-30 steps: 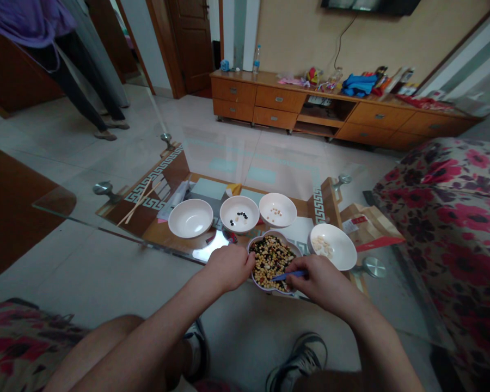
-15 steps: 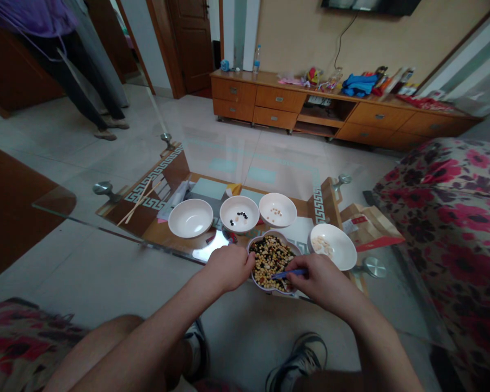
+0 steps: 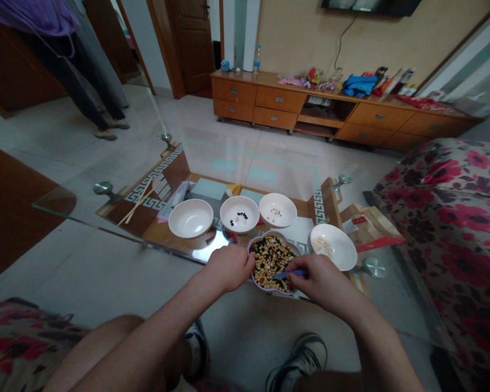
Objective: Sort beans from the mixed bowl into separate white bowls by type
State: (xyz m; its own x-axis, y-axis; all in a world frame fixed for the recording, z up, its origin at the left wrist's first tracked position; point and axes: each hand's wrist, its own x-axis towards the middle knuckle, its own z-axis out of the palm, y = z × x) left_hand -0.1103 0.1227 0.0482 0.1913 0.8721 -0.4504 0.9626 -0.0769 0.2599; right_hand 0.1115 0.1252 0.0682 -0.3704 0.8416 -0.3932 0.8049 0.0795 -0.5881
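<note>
The bean bowl (image 3: 274, 233) sits between both hands: left hand (image 3: 228, 268) curled at its 9 o'clock rim, grip unclear; right hand (image 3: 316, 280) pinching blue tweezers (image 3: 288, 274), long axis pointing 9 o'clock into the beans (image 3: 271, 261)

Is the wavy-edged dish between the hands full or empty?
Full: the scalloped dish has mixed beans covering its whole inside, with only the rim showing.

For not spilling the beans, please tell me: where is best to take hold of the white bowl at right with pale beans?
Grip the rim of the white bowl on its far right side, coming from the right. That edge is free, while the left edge sits close to the lobed dish. The thin flared rim suits a pinch, and the pale beans lie low inside.
</note>
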